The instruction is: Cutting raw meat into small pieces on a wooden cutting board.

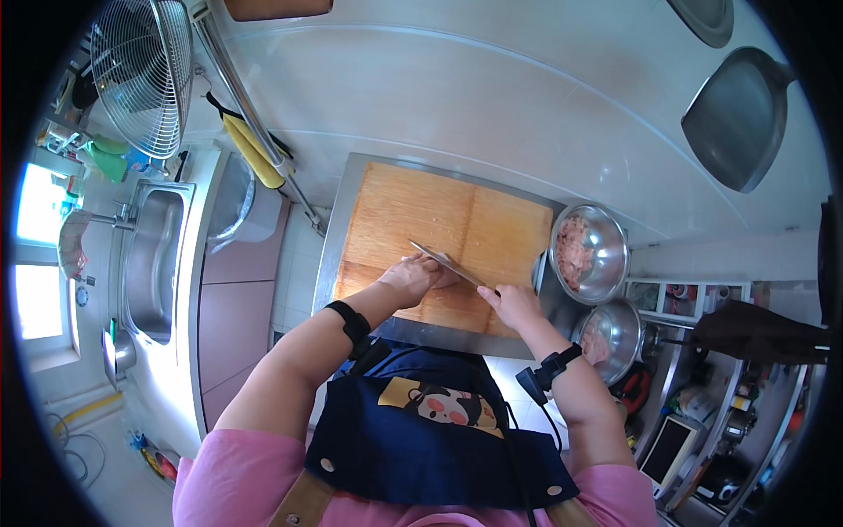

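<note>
A piece of pale pink raw meat (449,275) lies on the wooden cutting board (408,197). My left hand (413,277) presses on it from the left, fingers bent beside the blade. In my right hand (514,304) is the dark handle of a kitchen knife (448,263), its blade slanting up to the left across the meat. Small scraps dot the board. Right of the board stands a steel bowl (609,253) with cut pink meat (573,253) in it. A second steel bowl (625,342), nearer my right forearm, holds more pale meat (595,346).
The board rests on a metal-topped table (334,217) against the wall. A lined bin (253,211) and a steel sink (156,263) are at left, below a fan (141,79). Shelves with kitchen items (691,395) stand at right, near a hanging dark cloth (751,332).
</note>
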Demonstrator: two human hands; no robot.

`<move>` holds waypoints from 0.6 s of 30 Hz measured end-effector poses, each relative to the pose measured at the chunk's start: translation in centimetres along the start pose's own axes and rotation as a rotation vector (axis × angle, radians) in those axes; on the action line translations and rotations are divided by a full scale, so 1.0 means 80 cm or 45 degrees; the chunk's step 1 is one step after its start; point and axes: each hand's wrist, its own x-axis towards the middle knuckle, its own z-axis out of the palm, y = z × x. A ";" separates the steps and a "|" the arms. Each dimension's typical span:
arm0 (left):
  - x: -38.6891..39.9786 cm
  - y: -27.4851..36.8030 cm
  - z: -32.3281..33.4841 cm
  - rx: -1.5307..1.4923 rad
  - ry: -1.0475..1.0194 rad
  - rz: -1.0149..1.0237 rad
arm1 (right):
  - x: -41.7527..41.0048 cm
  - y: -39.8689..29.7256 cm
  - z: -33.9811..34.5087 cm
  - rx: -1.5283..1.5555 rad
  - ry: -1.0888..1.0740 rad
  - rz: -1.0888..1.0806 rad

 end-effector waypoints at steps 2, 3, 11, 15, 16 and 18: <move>0.001 0.001 -0.004 -0.009 -0.059 -0.034 | 0.002 0.000 0.003 0.001 0.005 -0.004; 0.001 0.000 -0.003 -0.011 -0.058 -0.036 | 0.003 0.000 0.004 0.005 0.011 -0.006; 0.002 -0.006 0.007 -0.035 -0.023 -0.025 | 0.014 -0.011 0.000 -0.016 -0.074 0.019; 0.004 0.004 0.003 -0.009 -0.061 -0.097 | 0.026 -0.022 0.003 0.047 -0.095 0.023; 0.005 0.003 0.004 0.001 -0.058 -0.076 | 0.029 -0.023 0.004 0.049 -0.094 0.020; 0.005 0.005 0.002 0.010 -0.055 -0.062 | 0.032 -0.025 0.005 0.050 -0.090 0.043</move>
